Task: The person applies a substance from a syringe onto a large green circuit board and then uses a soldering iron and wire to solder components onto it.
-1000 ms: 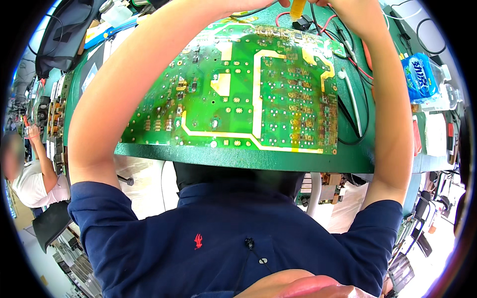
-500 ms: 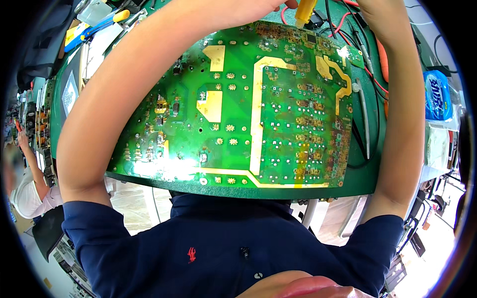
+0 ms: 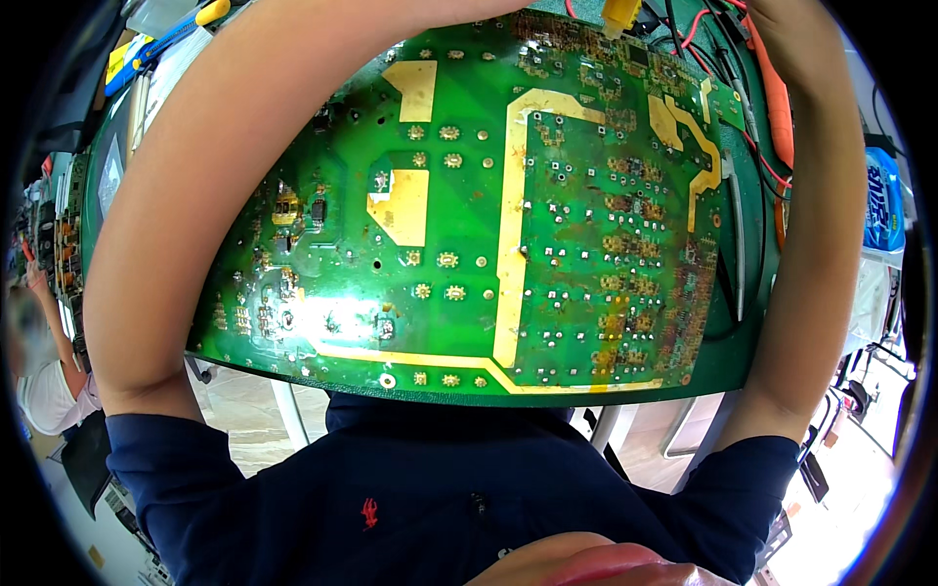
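We saw a green worktop (image 3: pixel 728 366) on the near side of the fingers, its rounded front edge bowing toward the dark-blue shirt (image 3: pixel 440 469). Past that edge lay a pale, marbled floor (image 3: pixel 256 402); far left of the fingers, a person in a white top (image 3: pixel 49 396) appeared beside a black chair (image 3: pixel 88 459).

The fingers of both hands lay beyond the upper rim, so we could not tell whether they were clenched, released or grasping anything. The circuit board (image 3: pixel 469 215) lay flat just nearer than the fingers: glossy green, with angular gold-coloured strips, tiny soldered parts and a white glare at lower left. Between the wrists, a yellow piece (image 3: pixel 621 16) reached down at its far edge; we could not tell if they touched.

Right and nearer than the fingers, we noted thin red cables (image 3: pixel 698 29), a smooth orange handle (image 3: pixel 772 98) and a slim grey rod (image 3: pixel 736 244). The board nearly filled the room between the left forearm (image 3: pixel 225 166) and the right forearm (image 3: pixel 821 215), which left a narrow strip at its right and a thin border along the front.
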`<state>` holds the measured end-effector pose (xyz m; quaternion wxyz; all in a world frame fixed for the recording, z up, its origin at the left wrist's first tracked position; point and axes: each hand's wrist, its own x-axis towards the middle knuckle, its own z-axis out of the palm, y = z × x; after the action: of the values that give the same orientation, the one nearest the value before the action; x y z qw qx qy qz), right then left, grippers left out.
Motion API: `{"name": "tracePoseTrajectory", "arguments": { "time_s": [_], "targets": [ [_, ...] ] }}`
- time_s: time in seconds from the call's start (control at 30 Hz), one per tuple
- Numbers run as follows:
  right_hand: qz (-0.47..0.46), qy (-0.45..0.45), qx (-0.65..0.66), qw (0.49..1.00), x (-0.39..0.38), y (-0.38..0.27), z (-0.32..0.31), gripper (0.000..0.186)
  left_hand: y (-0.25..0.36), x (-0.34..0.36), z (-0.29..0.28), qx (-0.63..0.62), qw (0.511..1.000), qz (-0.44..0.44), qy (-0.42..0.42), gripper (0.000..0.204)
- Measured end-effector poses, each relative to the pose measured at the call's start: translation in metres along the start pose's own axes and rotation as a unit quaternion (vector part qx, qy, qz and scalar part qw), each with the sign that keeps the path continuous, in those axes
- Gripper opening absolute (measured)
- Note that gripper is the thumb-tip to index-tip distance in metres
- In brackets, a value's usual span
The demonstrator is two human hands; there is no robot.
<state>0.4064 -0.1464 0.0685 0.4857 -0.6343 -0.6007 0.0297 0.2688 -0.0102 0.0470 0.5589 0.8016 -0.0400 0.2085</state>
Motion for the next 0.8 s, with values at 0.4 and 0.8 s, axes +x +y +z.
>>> {"name": "tracePoseTrajectory", "arguments": {
  "time_s": [0.4, 0.8],
  "targets": [
    [0.003, -0.010, -0.012, 1.000, 0.000, -0.002, 0.000, 0.069, 0.003, -0.005, 0.011, 0.085, 0.996, 0.012, 0.038, 0.023],
    [-0.013, -0.017, -0.010, 1.000, 0.001, 0.004, -0.003, 0.069, 0.005, -0.005, 0.012, 0.096, 0.994, 0.006, 0.042, 0.023]
  ]
}}
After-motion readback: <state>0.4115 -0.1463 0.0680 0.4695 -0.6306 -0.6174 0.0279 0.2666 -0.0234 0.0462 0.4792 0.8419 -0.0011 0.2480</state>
